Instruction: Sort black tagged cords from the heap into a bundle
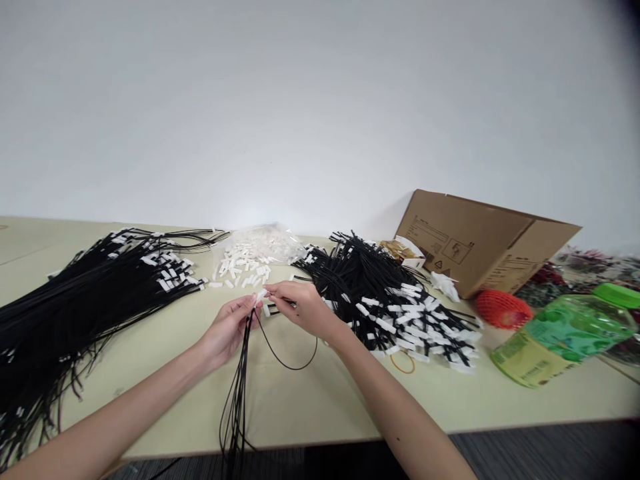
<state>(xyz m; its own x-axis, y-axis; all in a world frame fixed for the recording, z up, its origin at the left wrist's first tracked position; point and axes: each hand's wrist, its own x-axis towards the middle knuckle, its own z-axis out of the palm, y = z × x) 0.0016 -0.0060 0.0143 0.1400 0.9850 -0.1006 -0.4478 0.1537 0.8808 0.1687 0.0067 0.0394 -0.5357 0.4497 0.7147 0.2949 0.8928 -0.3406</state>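
My left hand point(227, 332) is closed around the upper end of several thin black wires point(243, 380), which hang down past the table's front edge. A small white plastic connector point(261, 295) sits between the fingertips of both hands. My right hand point(300, 305) pinches at the connector from the right; its exact grip is partly hidden. One wire curves out in a loop point(293, 368) below my right hand. Just beyond my hands, loose white connectors point(243, 264) spill from a clear plastic bag point(273, 240).
A big heap of black wires point(75, 293) with white ends covers the table's left. Another pile of wires with white connectors point(410, 327) lies to the right, near a yellow rubber band point(403, 363). Farther right are a cardboard box point(465, 240), a red netted item point(503, 309) and a green bottle point(560, 340).
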